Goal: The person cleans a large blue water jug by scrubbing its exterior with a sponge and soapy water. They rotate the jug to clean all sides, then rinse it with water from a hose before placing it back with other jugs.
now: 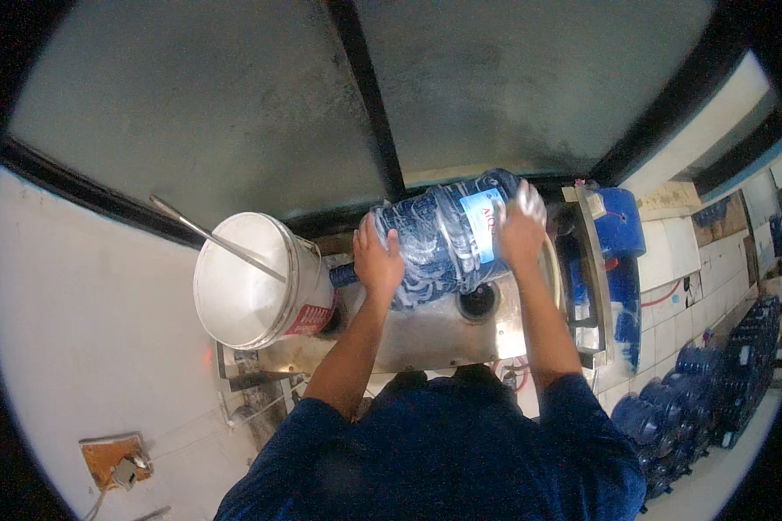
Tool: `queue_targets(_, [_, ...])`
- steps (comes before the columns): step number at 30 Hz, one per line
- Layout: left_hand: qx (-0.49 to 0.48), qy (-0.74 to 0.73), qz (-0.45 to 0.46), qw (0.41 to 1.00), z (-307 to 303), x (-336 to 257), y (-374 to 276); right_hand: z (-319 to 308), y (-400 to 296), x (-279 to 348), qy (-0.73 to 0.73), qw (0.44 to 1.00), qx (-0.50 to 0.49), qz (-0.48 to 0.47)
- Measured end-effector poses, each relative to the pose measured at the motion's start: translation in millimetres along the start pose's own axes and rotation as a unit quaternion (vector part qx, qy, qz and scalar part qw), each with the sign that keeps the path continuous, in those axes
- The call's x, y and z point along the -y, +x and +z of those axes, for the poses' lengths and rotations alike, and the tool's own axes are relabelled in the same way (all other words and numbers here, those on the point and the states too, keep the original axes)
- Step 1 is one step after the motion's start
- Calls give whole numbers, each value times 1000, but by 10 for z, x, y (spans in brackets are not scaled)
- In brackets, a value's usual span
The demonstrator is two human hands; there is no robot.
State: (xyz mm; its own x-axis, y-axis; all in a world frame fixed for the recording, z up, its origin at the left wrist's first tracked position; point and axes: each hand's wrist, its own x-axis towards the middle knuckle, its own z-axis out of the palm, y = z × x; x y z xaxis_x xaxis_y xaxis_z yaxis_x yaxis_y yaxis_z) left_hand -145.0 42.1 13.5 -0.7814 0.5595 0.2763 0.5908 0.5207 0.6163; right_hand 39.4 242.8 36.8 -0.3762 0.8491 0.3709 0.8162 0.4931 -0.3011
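Observation:
A large blue plastic water jug point(423, 238) lies on its side before me, streaked with white suds. Its neck point(343, 275) points left, and a light blue label point(481, 225) with writing wraps it near the base. My left hand point(378, 257) grips the shoulder end with fingers spread. At the base end, my right hand point(520, 234) rests against the jug. White foam or a sudsy cloth point(531, 200) covers its fingers; which of these it is, I cannot tell. Beneath the jug is a stainless steel counter point(404, 342) with a round dark opening point(478, 301).
Left of the jug stands a white plastic bucket point(313, 260) with a metal rod point(218, 239) lying across its top. Blue drums point(616, 221) stand to the right, beyond a metal frame point(593, 280). Several water jugs point(658, 410) line the floor at right. A dark-framed panel point(495, 84) rises behind.

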Motion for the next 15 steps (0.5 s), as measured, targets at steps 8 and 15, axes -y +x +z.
queue_targets(8, [-51,16,29,998,-98,-234,-839,728,1113,457,-139,840,506,-136])
queue_targets(15, [-95,0,42,995,-46,-166,-1179,244,465,1205,12,814,576,-77])
